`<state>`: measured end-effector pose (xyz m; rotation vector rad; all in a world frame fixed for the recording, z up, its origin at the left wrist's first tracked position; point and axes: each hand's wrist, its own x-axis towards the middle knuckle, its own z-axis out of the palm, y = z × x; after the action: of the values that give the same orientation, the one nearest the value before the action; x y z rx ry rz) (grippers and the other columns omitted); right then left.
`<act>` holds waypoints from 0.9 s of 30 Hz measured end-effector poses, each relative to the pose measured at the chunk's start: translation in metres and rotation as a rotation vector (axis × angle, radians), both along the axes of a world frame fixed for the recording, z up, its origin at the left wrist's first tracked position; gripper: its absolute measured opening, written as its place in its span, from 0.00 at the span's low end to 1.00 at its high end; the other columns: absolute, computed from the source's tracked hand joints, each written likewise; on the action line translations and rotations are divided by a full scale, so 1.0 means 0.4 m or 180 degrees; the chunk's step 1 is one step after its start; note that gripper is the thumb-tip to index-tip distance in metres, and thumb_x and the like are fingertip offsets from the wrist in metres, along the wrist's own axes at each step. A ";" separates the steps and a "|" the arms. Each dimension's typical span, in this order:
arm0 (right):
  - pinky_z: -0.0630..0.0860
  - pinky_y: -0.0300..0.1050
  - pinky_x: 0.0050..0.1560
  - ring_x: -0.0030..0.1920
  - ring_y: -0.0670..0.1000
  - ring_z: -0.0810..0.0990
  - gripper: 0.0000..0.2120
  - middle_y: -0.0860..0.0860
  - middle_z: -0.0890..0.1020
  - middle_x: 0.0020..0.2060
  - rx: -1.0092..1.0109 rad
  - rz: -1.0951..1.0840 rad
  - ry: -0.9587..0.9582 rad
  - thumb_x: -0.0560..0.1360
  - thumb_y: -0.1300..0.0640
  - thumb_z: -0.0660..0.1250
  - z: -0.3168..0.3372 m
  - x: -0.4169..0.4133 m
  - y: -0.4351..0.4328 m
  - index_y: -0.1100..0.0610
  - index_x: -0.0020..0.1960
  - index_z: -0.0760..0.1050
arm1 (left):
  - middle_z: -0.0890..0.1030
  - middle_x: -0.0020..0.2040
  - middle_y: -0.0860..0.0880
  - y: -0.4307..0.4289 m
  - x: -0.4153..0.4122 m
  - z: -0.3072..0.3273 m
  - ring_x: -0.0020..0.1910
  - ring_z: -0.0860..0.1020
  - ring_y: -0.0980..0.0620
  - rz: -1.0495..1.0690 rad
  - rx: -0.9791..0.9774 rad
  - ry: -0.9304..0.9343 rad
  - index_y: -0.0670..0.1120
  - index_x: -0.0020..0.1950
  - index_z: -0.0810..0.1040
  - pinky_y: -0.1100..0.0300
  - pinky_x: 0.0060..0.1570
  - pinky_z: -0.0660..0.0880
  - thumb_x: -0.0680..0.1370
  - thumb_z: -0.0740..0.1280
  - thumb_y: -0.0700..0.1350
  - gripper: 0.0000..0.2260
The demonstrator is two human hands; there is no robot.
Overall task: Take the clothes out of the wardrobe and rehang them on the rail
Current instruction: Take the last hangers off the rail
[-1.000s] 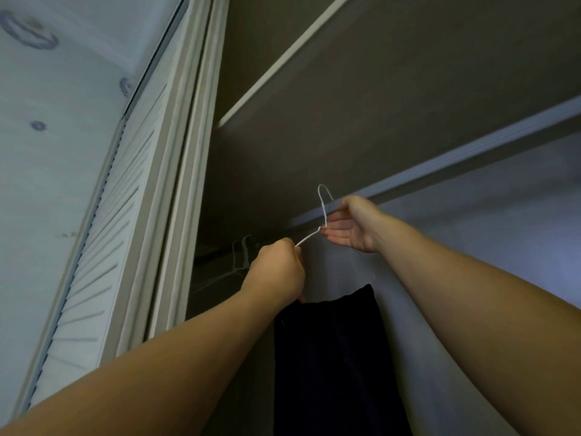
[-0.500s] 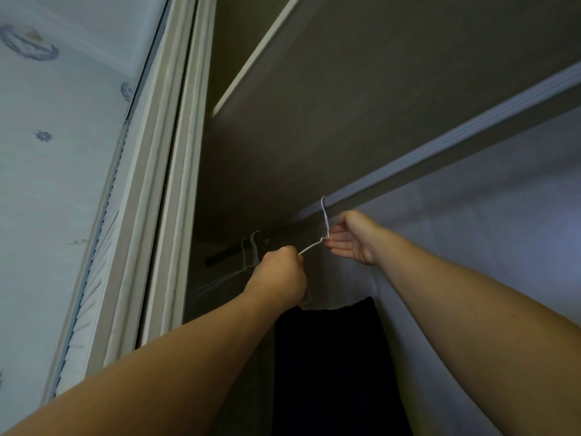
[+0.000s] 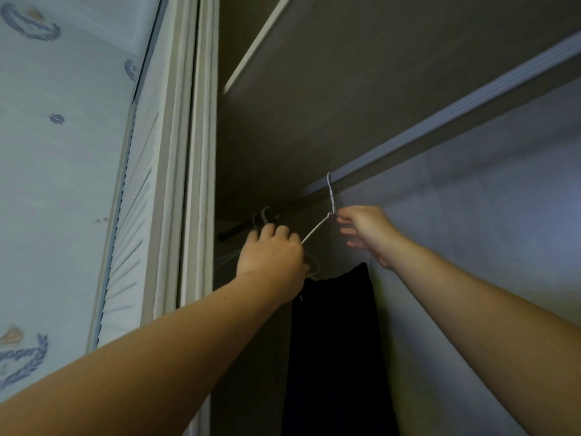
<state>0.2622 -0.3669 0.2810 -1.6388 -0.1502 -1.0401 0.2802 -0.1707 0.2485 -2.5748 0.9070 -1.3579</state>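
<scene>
A white wire hanger carries a dark garment that hangs straight down inside the wardrobe. Its hook sits over the dark rail under the shelf. My left hand grips the hanger's left shoulder, fingers curled round the wire. My right hand pinches the neck of the hanger just below the hook, its other fingers spread loosely. Two empty hanger hooks hang on the rail just left of my left hand.
The wardrobe shelf runs overhead. A white louvred door and its frame stand at the left. A patterned wall lies further left. The grey back wall of the wardrobe fills the right.
Both hands carried the hanger with the dark garment up and toward the rail, and its hook, held free a second ago, now sits over the rail.
</scene>
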 end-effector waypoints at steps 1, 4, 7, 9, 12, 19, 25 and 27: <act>0.75 0.47 0.56 0.55 0.50 0.79 0.07 0.49 0.81 0.54 -0.0134 -0.0164 -0.0205 0.79 0.53 0.64 -0.023 -0.016 0.021 0.50 0.54 0.78 | 0.62 0.78 0.46 0.024 -0.013 -0.014 0.79 0.55 0.42 0.0011 0.0065 -0.0276 0.50 0.77 0.64 0.41 0.76 0.52 0.81 0.59 0.60 0.27; 0.70 0.43 0.62 0.62 0.49 0.76 0.14 0.49 0.79 0.59 -0.0762 -0.0579 -0.0491 0.79 0.54 0.65 -0.102 -0.071 0.087 0.50 0.64 0.77 | 0.58 0.80 0.46 0.107 -0.071 -0.066 0.81 0.46 0.43 -0.0082 0.0178 -0.0836 0.50 0.78 0.64 0.40 0.76 0.40 0.82 0.53 0.62 0.27; 0.67 0.49 0.69 0.69 0.48 0.70 0.19 0.46 0.73 0.68 -0.1230 -0.0693 -0.0483 0.79 0.51 0.64 -0.194 -0.142 0.182 0.45 0.70 0.70 | 0.61 0.79 0.45 0.217 -0.126 -0.139 0.80 0.46 0.43 -0.0148 0.0192 -0.1157 0.49 0.77 0.66 0.40 0.76 0.38 0.81 0.49 0.61 0.28; 0.63 0.52 0.73 0.73 0.46 0.64 0.22 0.44 0.69 0.71 -0.1555 -0.0781 -0.0568 0.80 0.51 0.63 -0.261 -0.188 0.255 0.44 0.73 0.67 | 0.62 0.79 0.44 0.302 -0.151 -0.201 0.80 0.48 0.42 -0.0102 0.0145 -0.1169 0.49 0.77 0.66 0.39 0.77 0.41 0.81 0.50 0.61 0.29; 0.53 0.55 0.77 0.76 0.42 0.52 0.25 0.39 0.61 0.75 -0.1955 -0.0740 -0.0558 0.80 0.50 0.62 -0.355 -0.251 0.383 0.42 0.76 0.61 | 0.58 0.80 0.45 0.441 -0.188 -0.296 0.80 0.47 0.41 -0.0054 0.0138 -0.1050 0.49 0.79 0.62 0.36 0.77 0.47 0.81 0.50 0.62 0.29; 0.41 0.54 0.77 0.77 0.42 0.40 0.30 0.39 0.48 0.78 -0.2654 -0.0350 -0.0123 0.79 0.42 0.57 -0.603 -0.337 0.739 0.40 0.78 0.50 | 0.53 0.82 0.45 0.818 -0.311 -0.549 0.80 0.47 0.40 0.0251 -0.0124 -0.0595 0.48 0.81 0.58 0.34 0.75 0.48 0.82 0.49 0.63 0.31; 0.33 0.54 0.75 0.74 0.40 0.29 0.33 0.35 0.37 0.76 -0.3181 0.0525 0.0323 0.79 0.36 0.53 -0.839 -0.412 1.081 0.36 0.76 0.37 | 0.49 0.82 0.45 1.179 -0.497 -0.804 0.80 0.45 0.40 0.0990 -0.0367 -0.0080 0.48 0.82 0.55 0.36 0.76 0.43 0.81 0.52 0.65 0.33; 0.33 0.54 0.75 0.73 0.40 0.27 0.34 0.35 0.34 0.75 -0.3371 0.0786 0.0438 0.79 0.37 0.54 -0.908 -0.448 1.209 0.36 0.76 0.35 | 0.49 0.82 0.45 1.303 -0.580 -0.891 0.80 0.44 0.40 0.1297 -0.0397 0.0161 0.48 0.82 0.54 0.36 0.76 0.43 0.81 0.51 0.65 0.34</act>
<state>0.0829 0.1165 -0.0822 -2.5312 -0.9062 -0.6575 0.0482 0.3505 -0.1079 -2.6942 0.2800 -1.2670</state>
